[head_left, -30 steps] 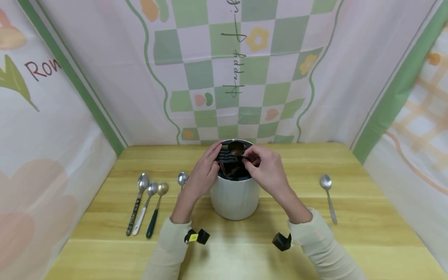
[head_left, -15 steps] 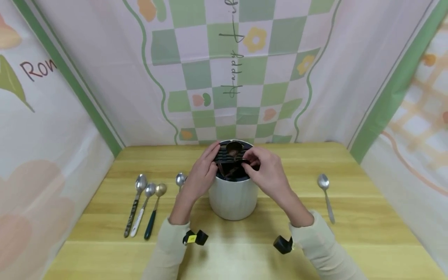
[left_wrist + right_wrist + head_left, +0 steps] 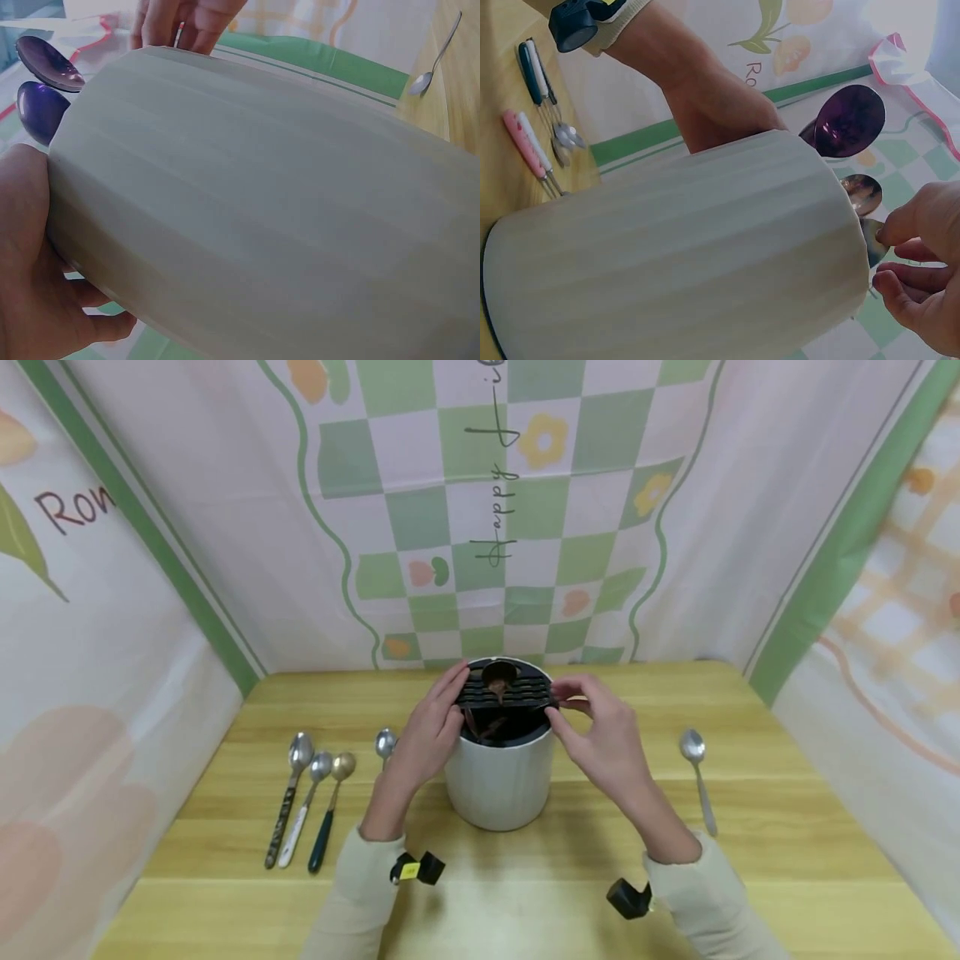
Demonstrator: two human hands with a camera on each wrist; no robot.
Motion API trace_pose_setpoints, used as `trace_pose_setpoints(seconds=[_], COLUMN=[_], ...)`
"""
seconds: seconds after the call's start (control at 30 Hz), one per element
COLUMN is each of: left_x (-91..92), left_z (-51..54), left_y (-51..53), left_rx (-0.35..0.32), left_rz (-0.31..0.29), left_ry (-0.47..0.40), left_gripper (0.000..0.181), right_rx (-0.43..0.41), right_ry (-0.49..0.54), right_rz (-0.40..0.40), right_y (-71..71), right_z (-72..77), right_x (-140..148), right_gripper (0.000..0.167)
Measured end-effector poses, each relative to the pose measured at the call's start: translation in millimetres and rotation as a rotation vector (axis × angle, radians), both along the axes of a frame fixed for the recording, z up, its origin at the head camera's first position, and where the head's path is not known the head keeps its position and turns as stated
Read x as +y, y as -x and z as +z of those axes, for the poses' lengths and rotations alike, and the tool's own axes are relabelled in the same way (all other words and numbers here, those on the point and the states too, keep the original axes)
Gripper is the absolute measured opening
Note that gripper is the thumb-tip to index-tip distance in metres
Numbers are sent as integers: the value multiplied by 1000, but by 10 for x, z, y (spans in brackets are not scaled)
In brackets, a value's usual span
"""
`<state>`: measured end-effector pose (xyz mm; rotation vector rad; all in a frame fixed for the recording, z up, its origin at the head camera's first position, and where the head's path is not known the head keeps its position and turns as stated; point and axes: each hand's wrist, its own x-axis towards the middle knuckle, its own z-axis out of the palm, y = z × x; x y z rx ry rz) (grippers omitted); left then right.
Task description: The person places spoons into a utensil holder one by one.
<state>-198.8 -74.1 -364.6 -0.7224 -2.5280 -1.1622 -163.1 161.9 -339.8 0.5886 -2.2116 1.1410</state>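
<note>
The white ribbed utensil holder (image 3: 498,789) stands upright in the middle of the table, its top a black slotted insert (image 3: 517,697). My left hand (image 3: 427,735) rests against its left rim, fingers lying straight along the edge; the left wrist view shows the same hand (image 3: 34,277) beside the rim. At the right rim my right hand (image 3: 600,735) pinches a dark spoon (image 3: 874,244) by its bowl, which sticks up just past the rim. Another dark spoon (image 3: 498,675) stands in the insert, bowl up. Its purple-looking bowl (image 3: 851,120) also shows in the right wrist view.
Three spoons lie side by side at left: one patterned-handled (image 3: 283,810), one white-handled (image 3: 296,831), one dark-green-handled (image 3: 322,839). A silver spoon (image 3: 386,743) is partly hidden by my left arm. One more silver spoon (image 3: 697,768) lies at right on the wooden table (image 3: 525,910).
My right hand has shifted to the right, from above the insert to the holder's right rim, with the dark spoon. The left hand stays at the left rim.
</note>
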Motion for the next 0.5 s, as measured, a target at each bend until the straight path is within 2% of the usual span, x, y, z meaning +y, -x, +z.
trace_pose_setpoints(seconds=[0.23,0.37,0.5], left_x=[-11,-14,-4], left_z=[-1,-6,-14], left_y=[-10,-5,0], left_rx=[-4,-9,-17], left_rz=[0,4,8], left_ry=[7,11,14], left_gripper=[55,55,55], right_rx=[22,4,-60], right_ry=[80,61,3], right_rz=[8,-29,-94], right_y=[-24,-24,-10], right_z=[-89,-143,-230], right_x=[166,297,478], right_gripper=[29,29,31])
